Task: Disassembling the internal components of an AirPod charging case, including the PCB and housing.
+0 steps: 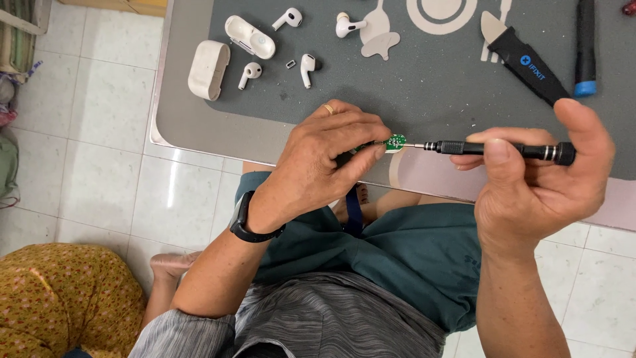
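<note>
My left hand (318, 162) pinches a small green circuit board (395, 142) between thumb and fingertips, just off the near edge of the tabletop (218, 129), above my lap. My right hand (536, 179) is closed around a black precision screwdriver (503, 149), fingers wrapped on the shaft, the index finger curled over the rear cap.

Procedure, as I judge it: keep the tip square to the board face and seated before turning. Press lightly through the cap; rotate the shaft with thumb and fingers only. Hold the board rigid, since it has no support beneath it and a slip could scar it or drop a screw to the floor.

Orientation: the screwdriver's long axis runs nearly horizontal across the view, tip pointing left into the board, cap to the right. The board is seen partly, its far edge hidden by my fingers.

On the grey mat (424, 79) behind lie white earbuds (250, 73), an open charging case (250, 36) and a black pry tool (527, 65).
</note>
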